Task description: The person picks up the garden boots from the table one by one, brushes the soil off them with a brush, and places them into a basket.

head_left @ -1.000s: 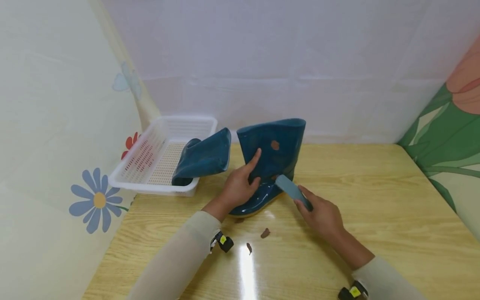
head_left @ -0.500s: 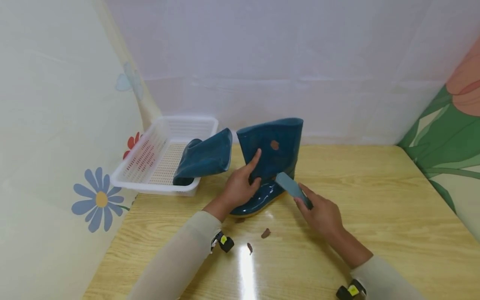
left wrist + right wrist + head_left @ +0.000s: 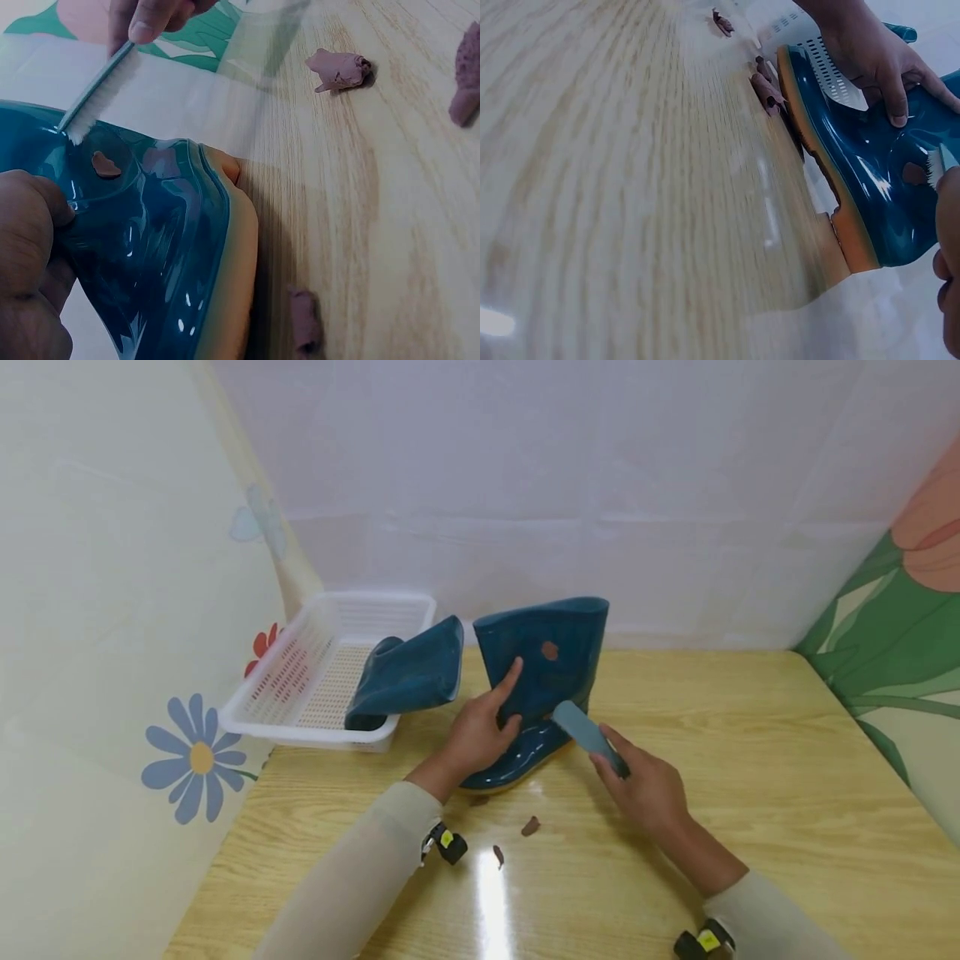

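Note:
A dark teal rubber boot (image 3: 570,681) with a tan sole stands upright on the table, its toe toward the person's left. My left hand (image 3: 480,735) grips it at the front of the ankle, one finger stretched along the shaft. Between the fingers of my right hand (image 3: 648,789) is a small grey-blue brush (image 3: 585,735). White bristles (image 3: 105,94) face the boot's ankle, close to a brown clay-like patch (image 3: 106,165); whether they touch is unclear. Higher on the shaft sticks another brown patch (image 3: 550,650).
A white plastic basket (image 3: 247,722) stands at the back left. A second teal rubber boot (image 3: 408,668) leans in it, its shaft over the rim. Several brown lumps (image 3: 531,826) lie on the wooden table (image 3: 750,760) before the boot. A white cloth (image 3: 675,485) hangs behind.
My right hand and the brush shift only slightly at the ankle. The boot's top sways a little left and back, while my left hand keeps its grip.

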{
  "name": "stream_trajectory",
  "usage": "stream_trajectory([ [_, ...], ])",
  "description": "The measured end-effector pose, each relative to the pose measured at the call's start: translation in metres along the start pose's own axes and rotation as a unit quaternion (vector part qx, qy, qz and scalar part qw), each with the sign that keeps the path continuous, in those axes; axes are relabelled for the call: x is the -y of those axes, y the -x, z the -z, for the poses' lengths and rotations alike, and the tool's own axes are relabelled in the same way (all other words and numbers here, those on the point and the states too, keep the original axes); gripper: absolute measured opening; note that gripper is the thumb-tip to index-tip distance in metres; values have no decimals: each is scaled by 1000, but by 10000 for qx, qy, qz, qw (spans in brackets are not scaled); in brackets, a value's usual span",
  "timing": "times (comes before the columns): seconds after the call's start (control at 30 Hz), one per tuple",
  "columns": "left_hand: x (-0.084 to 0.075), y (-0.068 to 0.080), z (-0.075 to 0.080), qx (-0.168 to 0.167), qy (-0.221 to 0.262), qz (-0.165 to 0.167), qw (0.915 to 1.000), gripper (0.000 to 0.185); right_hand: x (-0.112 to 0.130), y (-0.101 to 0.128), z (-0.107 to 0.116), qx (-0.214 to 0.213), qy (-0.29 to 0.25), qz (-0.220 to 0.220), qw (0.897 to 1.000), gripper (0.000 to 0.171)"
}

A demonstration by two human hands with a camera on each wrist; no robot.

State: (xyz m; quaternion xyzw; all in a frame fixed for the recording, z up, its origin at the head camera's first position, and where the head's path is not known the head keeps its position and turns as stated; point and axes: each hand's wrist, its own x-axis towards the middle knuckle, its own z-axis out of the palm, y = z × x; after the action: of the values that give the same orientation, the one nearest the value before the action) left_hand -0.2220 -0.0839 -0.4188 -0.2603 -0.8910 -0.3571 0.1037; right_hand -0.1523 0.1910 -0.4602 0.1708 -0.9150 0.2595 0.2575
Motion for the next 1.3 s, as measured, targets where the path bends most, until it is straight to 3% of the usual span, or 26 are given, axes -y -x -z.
stream_trajectory([
  [0.33, -1, 1, 0, -6, 80, -85, 9999, 91, -3, 4, -1, 584, 88, -277, 9979, 47],
  [0.63, 2, 1, 0, -121, -11, -203, 9997, 90, 1, -1, 3, -119, 17, 243, 9996, 51],
  [0.97, 2, 2, -2, -102, 53, -178, 9998, 91, 1, 1, -1, 582, 117, -280, 9978, 47],
  [1.3, 5, 1, -3, -139, 27, -189, 9997, 91, 2, -1, 1, -24, 30, 125, 9999, 50],
])
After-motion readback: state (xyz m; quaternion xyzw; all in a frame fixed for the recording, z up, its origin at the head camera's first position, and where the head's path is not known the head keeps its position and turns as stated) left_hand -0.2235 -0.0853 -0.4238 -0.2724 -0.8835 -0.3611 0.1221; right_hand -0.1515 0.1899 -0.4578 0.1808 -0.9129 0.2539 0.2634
